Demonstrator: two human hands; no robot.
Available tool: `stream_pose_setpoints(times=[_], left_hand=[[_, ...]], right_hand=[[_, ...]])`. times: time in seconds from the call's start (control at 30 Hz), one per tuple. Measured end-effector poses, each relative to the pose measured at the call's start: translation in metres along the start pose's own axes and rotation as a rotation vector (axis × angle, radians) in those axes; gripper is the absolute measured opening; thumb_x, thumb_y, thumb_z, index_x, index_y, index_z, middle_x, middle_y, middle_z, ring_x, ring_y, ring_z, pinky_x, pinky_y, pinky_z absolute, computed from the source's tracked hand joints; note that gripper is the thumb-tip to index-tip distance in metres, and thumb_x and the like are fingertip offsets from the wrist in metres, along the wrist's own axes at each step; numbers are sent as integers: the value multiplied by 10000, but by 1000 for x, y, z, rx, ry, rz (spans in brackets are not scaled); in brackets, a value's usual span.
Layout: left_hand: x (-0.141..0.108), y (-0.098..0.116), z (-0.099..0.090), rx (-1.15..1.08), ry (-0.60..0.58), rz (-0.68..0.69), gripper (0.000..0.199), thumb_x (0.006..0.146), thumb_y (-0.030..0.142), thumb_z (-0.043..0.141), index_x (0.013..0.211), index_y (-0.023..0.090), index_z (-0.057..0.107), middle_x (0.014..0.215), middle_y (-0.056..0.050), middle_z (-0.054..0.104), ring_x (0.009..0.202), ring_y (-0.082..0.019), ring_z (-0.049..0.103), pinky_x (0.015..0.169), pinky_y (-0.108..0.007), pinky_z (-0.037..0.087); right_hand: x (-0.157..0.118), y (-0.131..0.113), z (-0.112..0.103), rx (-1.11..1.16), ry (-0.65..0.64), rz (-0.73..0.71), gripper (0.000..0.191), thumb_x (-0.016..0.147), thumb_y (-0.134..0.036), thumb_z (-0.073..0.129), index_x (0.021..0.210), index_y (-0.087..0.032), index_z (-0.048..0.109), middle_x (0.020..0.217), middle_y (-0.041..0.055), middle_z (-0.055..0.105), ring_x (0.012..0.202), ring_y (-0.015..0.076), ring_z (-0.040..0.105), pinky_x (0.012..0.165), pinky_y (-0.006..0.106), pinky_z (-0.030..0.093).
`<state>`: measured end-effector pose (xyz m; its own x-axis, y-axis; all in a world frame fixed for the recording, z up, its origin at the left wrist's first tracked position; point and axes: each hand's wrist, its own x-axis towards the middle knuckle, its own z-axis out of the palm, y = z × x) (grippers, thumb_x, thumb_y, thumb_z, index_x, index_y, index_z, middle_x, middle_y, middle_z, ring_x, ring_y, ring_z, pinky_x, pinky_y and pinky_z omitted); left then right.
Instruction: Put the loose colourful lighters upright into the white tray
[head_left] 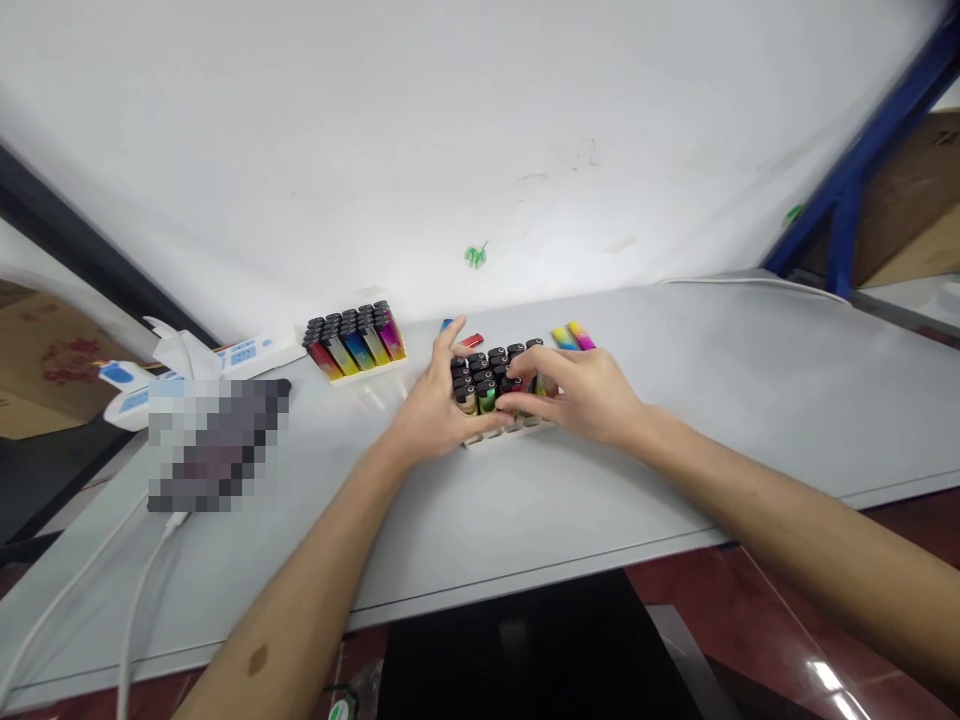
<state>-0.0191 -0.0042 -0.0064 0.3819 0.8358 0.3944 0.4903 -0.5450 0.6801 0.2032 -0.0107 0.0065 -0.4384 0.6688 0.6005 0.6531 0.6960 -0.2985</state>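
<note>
A white tray (498, 436) packed with upright black-topped lighters stands in front of me on the table. My left hand (435, 398) grips its left end, thumb along the front and the index finger raised behind. With thumb and index finger, my right hand (574, 385) pinches a red lighter (513, 384) in the front row; its lower part is hidden. Beside it in that row is a green lighter (487, 397). Behind the tray lie a red lighter (472, 341) and, to the right, a yellow-blue lighter (564, 339) and a yellow-pink lighter (580, 336).
A second tray of colourful lighters (356, 343) stands at the back left. Left of it are white power strips (259, 350) and a blurred dark device (221, 445) with white cables. A white wall (480, 150) rises behind the grey table (712, 390).
</note>
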Motion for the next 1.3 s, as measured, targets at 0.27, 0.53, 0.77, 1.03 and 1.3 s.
stream_pose_setpoints(times=[0.27,0.53,0.77,1.03,1.3], left_hand=[[0,4,-1,67,2,-51,1220,671,554,865,1579,277,99,1381,-170,544,1284,-384,568,1061,-571,460],[0,3,-1,94,14,-48,1166,693,558,845,1567,285,124,1414,-168,549,1325,-379,541,1058,-542,462],[0,2,0,56,18,-36,1171,689,527,863,1573,276,138,1383,-175,570,1289,-367,572,1061,-542,465],[0,1,0,72,17,-58,1176,688,545,856,1576,274,134,1383,-183,567,1268,-366,592,1069,-550,460],[-1,7,-1,132,20,-76,1042,754,546,794,1558,286,184,1409,-162,580,1325,-366,557,1047,-520,479]], right_hand=[[2,4,-9,-41,22,-11,292,930,-534,624,895,-248,671,640,-24,672,514,114,481,679,301,374],[5,12,-14,2,21,-67,269,928,-481,660,855,-224,693,816,27,684,620,133,529,640,295,364],[3,6,-12,11,31,-127,298,964,-477,586,956,-245,774,809,30,683,582,124,516,646,304,389],[13,64,-30,-276,122,500,302,970,-408,492,961,-209,719,930,105,731,768,231,630,671,344,407],[9,93,-33,-422,-372,806,550,915,-669,446,718,-208,671,810,168,713,770,309,664,641,395,438]])
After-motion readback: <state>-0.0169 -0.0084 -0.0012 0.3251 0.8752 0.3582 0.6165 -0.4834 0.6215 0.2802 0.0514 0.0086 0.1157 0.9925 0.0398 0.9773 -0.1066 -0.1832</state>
